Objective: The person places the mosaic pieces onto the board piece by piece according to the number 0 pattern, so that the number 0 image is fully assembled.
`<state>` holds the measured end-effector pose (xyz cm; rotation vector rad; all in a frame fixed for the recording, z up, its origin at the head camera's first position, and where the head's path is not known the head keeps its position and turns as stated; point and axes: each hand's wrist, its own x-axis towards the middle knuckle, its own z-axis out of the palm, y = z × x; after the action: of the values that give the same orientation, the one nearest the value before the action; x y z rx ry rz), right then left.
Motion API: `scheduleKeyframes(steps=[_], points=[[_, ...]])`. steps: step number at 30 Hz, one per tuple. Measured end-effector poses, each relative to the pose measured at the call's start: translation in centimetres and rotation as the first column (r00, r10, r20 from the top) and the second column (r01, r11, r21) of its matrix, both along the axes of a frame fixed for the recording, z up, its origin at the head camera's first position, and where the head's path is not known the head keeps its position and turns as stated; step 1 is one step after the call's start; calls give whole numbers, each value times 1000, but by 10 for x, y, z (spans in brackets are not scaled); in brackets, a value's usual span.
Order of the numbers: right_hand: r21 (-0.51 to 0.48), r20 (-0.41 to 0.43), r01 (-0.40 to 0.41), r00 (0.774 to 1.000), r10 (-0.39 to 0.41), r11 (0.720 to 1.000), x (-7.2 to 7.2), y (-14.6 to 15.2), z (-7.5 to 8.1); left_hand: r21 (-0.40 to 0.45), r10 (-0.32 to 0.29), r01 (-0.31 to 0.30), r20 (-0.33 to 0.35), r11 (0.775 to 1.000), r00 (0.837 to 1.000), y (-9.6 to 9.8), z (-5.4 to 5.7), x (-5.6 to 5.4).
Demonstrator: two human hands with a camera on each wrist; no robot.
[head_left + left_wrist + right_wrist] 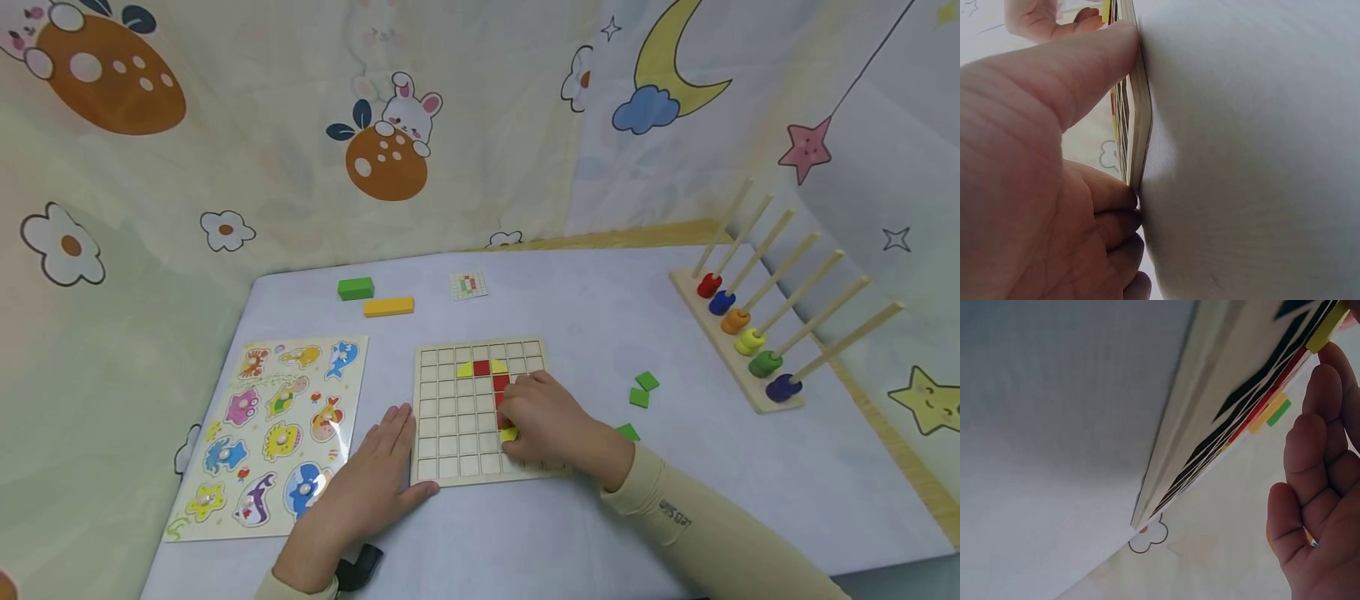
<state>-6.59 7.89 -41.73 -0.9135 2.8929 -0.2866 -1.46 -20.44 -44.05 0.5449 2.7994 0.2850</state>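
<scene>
A wooden grid board [453, 433] lies on the white table between the two hands. My left hand [382, 475] rests along its left side with fingers extended, the thumb at the front left corner; in the left wrist view the thumb [1094, 59] touches the board's edge. On the grid, a red tile [482, 367] sits between yellow ones in an upper row, and red tiles [501, 382] run down toward me. At the lower end of that column my right hand [547, 421] pinches a yellow tile [1327, 328]. Its palm hides part of the board.
Several loose green tiles [639, 397] lie right of the board. An animal peg puzzle [255, 458] lies left. Behind are a green block [356, 289], a yellow block [388, 307] and a small pattern card [468, 285]. A bead stand with upright rods [757, 387] stands far right.
</scene>
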Motion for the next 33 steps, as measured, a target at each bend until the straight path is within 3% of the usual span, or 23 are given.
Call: scheduleKeyframes(steps=[22,33], points=[[-33,42,-16,999,17,999,2,4,2,7,-4,4,-2,1000,1000,0,0,0],[-1,-11,-45,999,45,999,4,4,4,12,-5,5,-6,1000,1000,0,1,1]])
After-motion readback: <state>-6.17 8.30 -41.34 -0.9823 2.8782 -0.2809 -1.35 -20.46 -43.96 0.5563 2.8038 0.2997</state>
